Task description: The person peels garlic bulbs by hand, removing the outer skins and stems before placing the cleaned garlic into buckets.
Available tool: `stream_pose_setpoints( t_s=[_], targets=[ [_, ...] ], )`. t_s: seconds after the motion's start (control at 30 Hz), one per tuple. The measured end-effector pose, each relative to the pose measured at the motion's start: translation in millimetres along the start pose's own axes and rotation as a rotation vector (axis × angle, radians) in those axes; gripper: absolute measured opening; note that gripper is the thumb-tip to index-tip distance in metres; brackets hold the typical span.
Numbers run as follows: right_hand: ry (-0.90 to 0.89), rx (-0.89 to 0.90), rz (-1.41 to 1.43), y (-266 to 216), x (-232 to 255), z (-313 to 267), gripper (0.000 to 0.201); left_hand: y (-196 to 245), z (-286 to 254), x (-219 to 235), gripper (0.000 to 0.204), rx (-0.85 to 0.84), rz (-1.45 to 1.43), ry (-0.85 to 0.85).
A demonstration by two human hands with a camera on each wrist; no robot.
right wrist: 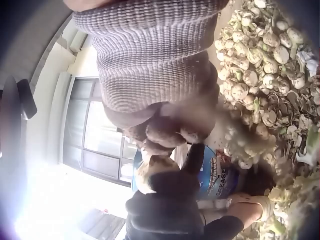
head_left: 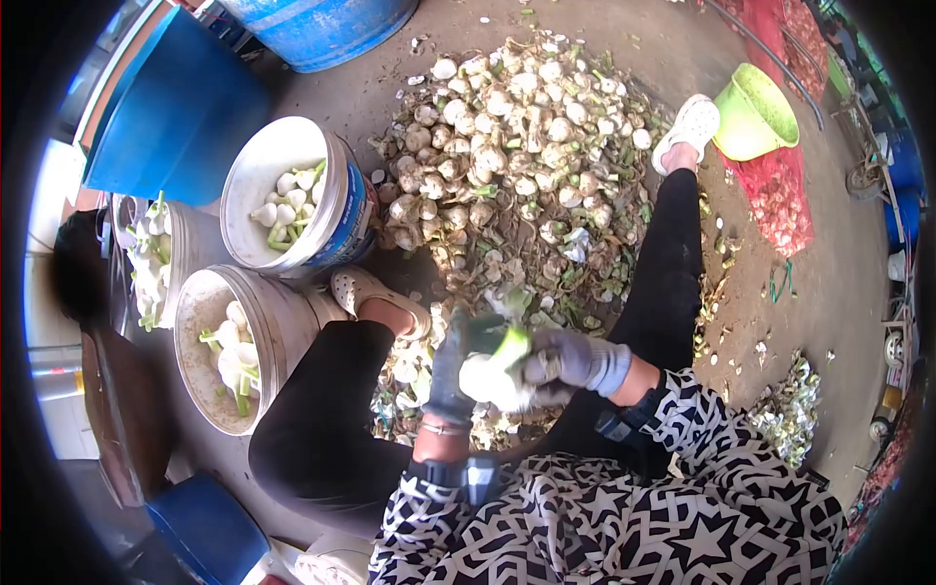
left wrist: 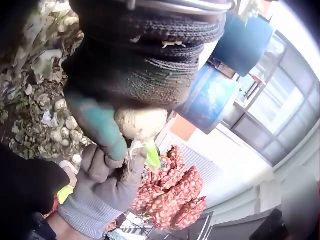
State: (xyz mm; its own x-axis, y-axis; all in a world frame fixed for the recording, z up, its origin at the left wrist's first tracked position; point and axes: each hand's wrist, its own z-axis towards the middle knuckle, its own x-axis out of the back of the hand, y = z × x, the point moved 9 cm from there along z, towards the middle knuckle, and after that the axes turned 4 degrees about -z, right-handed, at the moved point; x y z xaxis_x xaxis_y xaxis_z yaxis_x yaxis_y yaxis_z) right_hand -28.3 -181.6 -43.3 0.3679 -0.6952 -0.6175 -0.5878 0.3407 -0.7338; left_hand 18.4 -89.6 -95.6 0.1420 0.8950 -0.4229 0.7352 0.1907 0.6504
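Note:
A white garlic bulb [head_left: 492, 382] with a short green stem is between the two gloved hands, over the person's lap. My left hand [head_left: 452, 366], in a dark glove with green-coated fingers, grips the bulb from its side. Against the stem end, the grey-gloved fingers of my right hand [head_left: 575, 361] are curled and pinch pale skin, as the left wrist view shows beside the bulb [left wrist: 142, 122]. In the right wrist view the bulb [right wrist: 152, 172] is partly hidden behind both gloves. A heap of untrimmed garlic bulbs [head_left: 507, 127] lies on the floor ahead.
To the left stand a white bucket [head_left: 239, 195] and a second white bucket [head_left: 195, 322], both holding cleaned bulbs. Blue tubs [head_left: 175, 117] rise behind them. A lime-green bucket [head_left: 756, 112] and red mesh sacks [head_left: 780, 210] are at the right. Peelings [head_left: 790, 409] litter the floor.

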Motion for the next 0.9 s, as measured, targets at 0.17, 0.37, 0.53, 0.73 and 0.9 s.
stream_pose_setpoints(
  t_s=[0.17, 0.37, 0.53, 0.73, 0.9],
  targets=[
    [-0.018, 0.163, 0.437, 13.3, -10.9, 17.1, 0.029, 54.5, -18.0, 18.7, 0.058, -0.465, 0.327, 0.294],
    [0.004, 0.239, 0.346, -0.3, -11.5, 18.0, 0.035, 24.2, -68.2, -19.2, 0.045, -0.261, 0.079, -0.113],
    [-0.162, 0.088, 0.593, 11.3, 1.0, -3.1, 0.029, 45.3, -62.3, -12.9, 0.027, -0.602, 0.327, -0.108],
    [-0.064, 0.412, 0.269, 10.0, 35.6, -79.2, 0.035, 36.6, -51.5, -31.2, 0.039, -0.117, -0.713, -0.297],
    [-0.427, 0.891, 0.219, -60.7, -50.2, -109.7, 0.037, 39.1, -29.8, -8.0, 0.047, -0.182, -0.856, -0.265]
  ],
)
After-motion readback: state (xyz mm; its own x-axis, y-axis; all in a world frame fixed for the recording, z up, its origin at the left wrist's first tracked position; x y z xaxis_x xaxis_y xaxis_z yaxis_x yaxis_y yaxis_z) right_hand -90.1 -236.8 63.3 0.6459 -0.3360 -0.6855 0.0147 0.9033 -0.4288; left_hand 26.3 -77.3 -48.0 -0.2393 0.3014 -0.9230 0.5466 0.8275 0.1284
